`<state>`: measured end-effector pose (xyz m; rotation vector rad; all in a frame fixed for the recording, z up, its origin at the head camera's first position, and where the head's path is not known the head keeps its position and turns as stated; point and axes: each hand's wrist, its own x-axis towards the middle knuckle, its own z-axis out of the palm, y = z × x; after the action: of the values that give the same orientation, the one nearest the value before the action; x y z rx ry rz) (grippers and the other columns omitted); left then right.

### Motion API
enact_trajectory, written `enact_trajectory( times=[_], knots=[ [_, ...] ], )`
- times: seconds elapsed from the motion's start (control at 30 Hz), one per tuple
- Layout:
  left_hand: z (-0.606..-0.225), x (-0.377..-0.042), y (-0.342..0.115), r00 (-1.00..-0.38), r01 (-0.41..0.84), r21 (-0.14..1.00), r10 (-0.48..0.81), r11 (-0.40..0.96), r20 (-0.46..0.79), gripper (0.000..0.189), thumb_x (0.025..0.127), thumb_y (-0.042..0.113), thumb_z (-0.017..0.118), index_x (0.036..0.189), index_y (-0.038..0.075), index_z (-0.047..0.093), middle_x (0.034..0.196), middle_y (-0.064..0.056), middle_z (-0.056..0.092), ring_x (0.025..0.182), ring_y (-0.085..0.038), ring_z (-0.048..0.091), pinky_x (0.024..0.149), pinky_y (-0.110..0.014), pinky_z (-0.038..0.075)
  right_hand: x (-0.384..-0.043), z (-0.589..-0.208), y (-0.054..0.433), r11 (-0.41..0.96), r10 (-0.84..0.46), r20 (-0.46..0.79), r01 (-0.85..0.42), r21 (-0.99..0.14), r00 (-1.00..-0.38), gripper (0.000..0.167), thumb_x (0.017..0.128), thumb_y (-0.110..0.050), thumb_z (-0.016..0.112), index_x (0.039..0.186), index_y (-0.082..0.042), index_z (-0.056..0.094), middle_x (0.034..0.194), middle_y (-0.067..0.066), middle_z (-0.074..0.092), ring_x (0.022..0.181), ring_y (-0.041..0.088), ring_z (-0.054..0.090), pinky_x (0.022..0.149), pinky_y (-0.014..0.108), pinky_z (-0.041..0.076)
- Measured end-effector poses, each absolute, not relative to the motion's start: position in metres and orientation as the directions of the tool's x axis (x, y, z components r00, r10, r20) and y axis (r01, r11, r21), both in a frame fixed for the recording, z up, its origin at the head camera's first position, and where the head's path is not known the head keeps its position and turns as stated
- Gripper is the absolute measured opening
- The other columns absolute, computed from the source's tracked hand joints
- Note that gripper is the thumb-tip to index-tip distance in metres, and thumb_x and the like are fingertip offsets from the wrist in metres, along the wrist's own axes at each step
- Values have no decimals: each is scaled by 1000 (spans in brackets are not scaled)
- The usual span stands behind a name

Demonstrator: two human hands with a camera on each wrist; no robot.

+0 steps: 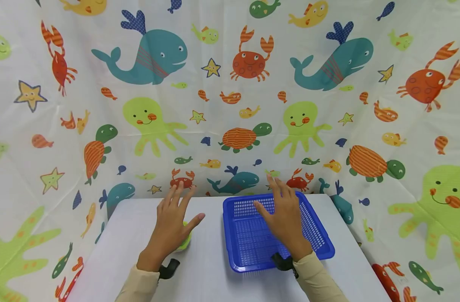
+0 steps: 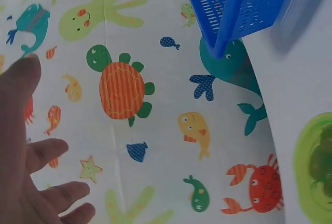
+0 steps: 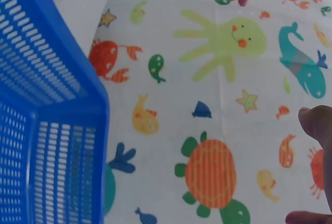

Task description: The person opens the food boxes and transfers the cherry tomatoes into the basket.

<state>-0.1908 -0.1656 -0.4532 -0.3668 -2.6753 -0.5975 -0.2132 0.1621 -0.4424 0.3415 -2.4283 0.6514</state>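
My left hand (image 1: 169,228) is raised over the left part of the table, fingers spread and the thumb pointing right, with nothing in it. Partly hidden behind that hand is a lime-green rimmed bowl (image 1: 185,243). The left wrist view shows the bowl's rim (image 2: 302,177) at the right edge, with dark green contents. My right hand (image 1: 284,218) hovers above a blue plastic basket (image 1: 249,262), its fingers extended and likewise holding nothing. In the right wrist view the slotted basket wall (image 3: 65,115) fills the left side, and only part of the right hand (image 3: 322,130) shows.
The white table (image 1: 199,272) carries the basket right of centre and the bowl to its left. A white cloth (image 1: 215,113) printed with sea animals hangs behind the table and along both sides. Dark wrist-worn cameras (image 1: 169,268) sit at both wrists.
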Motion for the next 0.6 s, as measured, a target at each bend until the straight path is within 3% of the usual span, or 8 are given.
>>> enact_trajectory(
  times=[0.3, 0.6],
  knots=[
    [-475, -189, -190, -942, 279, 628, 78, 726, 327, 87, 87, 50, 84, 162, 24, 47, 173, -19, 33, 154, -51, 29, 111, -83, 25, -210, -454, 138, 742, -85, 632, -472, -476, -770, 94, 89, -34, 87, 167, -27, 35, 158, 9, 56, 141, 37, 56, 115, 66, 48],
    [-498, -185, -224, -985, 167, 756, 75, 634, 154, 89, 87, 51, 85, 163, 33, 42, 176, -13, 30, 159, -48, 24, 116, -86, 25, -205, -468, 107, 644, -95, 590, -501, -578, -802, 93, 93, -36, 84, 168, -37, 30, 161, 4, 54, 147, 32, 52, 117, 63, 48]
  ],
)
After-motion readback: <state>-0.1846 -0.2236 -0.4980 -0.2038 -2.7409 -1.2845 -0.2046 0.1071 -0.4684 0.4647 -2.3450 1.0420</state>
